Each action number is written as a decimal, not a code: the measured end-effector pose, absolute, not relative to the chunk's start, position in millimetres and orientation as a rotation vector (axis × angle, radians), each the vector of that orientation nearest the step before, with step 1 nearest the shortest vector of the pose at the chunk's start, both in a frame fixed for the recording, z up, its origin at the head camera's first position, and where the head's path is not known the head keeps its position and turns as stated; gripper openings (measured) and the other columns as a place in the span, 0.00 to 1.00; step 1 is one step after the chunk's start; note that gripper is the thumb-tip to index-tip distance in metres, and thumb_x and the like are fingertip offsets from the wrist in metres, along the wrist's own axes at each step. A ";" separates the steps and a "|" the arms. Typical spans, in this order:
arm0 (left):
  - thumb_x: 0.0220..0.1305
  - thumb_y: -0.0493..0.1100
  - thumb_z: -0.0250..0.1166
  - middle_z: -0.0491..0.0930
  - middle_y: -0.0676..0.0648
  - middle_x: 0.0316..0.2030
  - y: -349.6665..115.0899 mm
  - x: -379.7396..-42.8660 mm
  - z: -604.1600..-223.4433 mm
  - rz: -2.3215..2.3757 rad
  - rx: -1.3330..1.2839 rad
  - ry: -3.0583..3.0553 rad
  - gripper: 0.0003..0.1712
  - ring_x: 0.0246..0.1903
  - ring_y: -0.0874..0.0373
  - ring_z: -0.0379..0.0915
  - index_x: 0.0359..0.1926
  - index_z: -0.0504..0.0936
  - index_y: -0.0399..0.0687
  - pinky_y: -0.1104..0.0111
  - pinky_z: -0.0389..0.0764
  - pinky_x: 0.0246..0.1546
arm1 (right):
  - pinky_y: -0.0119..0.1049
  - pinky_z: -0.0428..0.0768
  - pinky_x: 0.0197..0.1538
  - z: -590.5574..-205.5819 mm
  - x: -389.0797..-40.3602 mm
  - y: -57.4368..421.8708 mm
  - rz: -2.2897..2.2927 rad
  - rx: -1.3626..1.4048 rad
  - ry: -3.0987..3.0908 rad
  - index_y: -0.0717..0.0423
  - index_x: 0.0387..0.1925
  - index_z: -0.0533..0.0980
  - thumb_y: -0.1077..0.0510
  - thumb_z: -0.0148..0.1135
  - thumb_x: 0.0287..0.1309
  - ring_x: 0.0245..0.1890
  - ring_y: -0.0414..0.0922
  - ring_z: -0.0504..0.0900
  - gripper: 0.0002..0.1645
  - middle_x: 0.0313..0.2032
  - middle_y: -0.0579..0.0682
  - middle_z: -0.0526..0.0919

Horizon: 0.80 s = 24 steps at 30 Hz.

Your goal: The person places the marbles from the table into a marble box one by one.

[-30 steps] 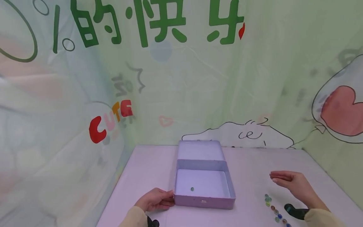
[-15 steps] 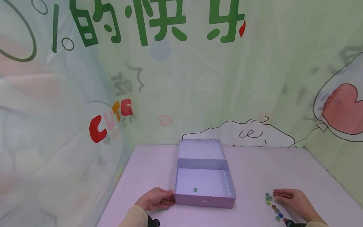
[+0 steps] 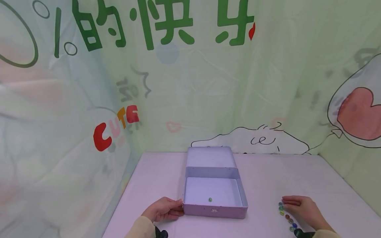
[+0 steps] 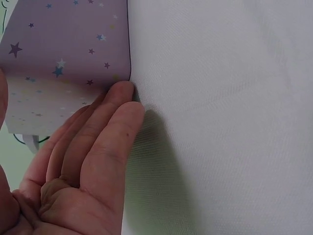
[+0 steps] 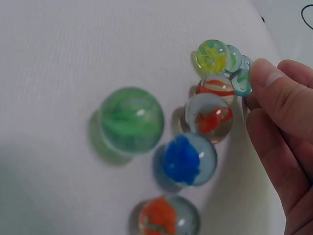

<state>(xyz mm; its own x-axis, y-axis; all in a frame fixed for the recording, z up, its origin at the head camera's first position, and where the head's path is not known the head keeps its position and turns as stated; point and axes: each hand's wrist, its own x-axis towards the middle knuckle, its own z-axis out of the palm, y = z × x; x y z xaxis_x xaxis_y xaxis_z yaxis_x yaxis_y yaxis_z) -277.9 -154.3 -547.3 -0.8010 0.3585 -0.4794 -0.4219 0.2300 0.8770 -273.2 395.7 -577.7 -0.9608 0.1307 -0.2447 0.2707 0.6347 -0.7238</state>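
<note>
My left hand point(image 3: 165, 209) rests at the left front corner of a lilac metal box point(image 3: 215, 212) that stands with its lid up. In the left wrist view, straight fingers point(image 4: 105, 152) touch the box's star-printed side point(image 4: 68, 44). One green marble point(image 3: 210, 199) lies on the box floor. To the right, my right hand point(image 3: 305, 211) is at the far end of a line of glass marbles. Its thumb and forefinger pinch a pale blue-green marble point(image 5: 241, 82), partly covered by the thumb. Beside it lie a yellow-green marble point(image 5: 212, 56), a blue marble point(image 5: 188, 159) and a large-looking green marble point(image 5: 131, 120).
The box's raised lid point(image 3: 211, 157) leans back toward the printed curtain point(image 3: 208, 99). White-lilac cloth point(image 3: 265, 185) covers the table between the box and the marbles. A dark wrist camera mount point(image 3: 302, 233) sits close to the nearest marbles.
My right hand has come down toward the marbles and shifted left onto the far ones. The marble in the box has rolled to the right. My left hand has stayed at the box corner.
</note>
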 end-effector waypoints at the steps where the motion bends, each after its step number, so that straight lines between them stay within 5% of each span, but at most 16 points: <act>1: 0.74 0.50 0.64 0.88 0.33 0.47 -154.3 -277.8 -547.0 1.632 -0.055 1.891 0.25 0.46 0.52 0.88 0.53 0.84 0.28 0.58 0.87 0.50 | 0.48 0.87 0.48 -578.5 -273.6 395.7 -1.238 0.335 2.676 0.71 0.55 0.79 0.56 0.77 0.55 0.47 0.56 0.88 0.31 0.48 0.63 0.88; 20: 0.75 0.50 0.63 0.87 0.33 0.48 -152.3 -277.8 -543.2 1.618 -0.056 1.886 0.25 0.47 0.51 0.88 0.54 0.83 0.28 0.57 0.86 0.52 | 0.49 0.86 0.49 -579.8 -260.7 404.7 -1.271 0.381 2.702 0.71 0.55 0.79 0.54 0.78 0.53 0.49 0.56 0.88 0.33 0.46 0.62 0.89; 24: 0.74 0.50 0.64 0.88 0.34 0.48 -153.3 -277.9 -546.3 1.624 -0.058 1.880 0.26 0.47 0.52 0.88 0.54 0.83 0.29 0.59 0.87 0.50 | 0.40 0.88 0.46 -568.7 -260.4 411.7 -1.445 0.425 2.630 0.71 0.62 0.75 0.51 0.76 0.57 0.45 0.44 0.90 0.39 0.46 0.56 0.91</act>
<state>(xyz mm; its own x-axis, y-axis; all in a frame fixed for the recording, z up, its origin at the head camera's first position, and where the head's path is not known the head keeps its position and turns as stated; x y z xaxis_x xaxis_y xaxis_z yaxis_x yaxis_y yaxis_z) -277.9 -153.3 -546.3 -0.7912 0.3675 -0.4889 -0.4303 0.2336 0.8719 -260.4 411.7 -568.7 -0.9547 0.1902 -0.2291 0.2953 0.5076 -0.8094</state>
